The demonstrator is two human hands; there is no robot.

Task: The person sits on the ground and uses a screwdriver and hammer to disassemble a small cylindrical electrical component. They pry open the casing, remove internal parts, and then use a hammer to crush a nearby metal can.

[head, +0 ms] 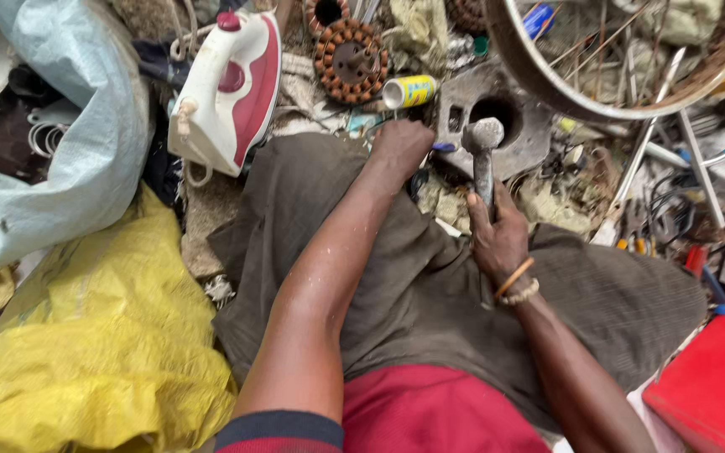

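My right hand [497,239] grips the handle of a worn metal hammer [482,143], whose head is raised in front of a grey metal plate with a round hole [530,126]. My left hand [400,144] reaches forward past my knee and is closed over something small with a blue end [443,147]; what it holds is hidden. Both arms stretch over my brown trousers [430,277].
A white and red clothes iron [232,88] lies at the left. A copper-wound motor stator [351,60], a small yellow can [410,91], a wheel rim [547,80], yellow [102,335] and pale blue [69,143] sacks and a red box [715,377] surround me.
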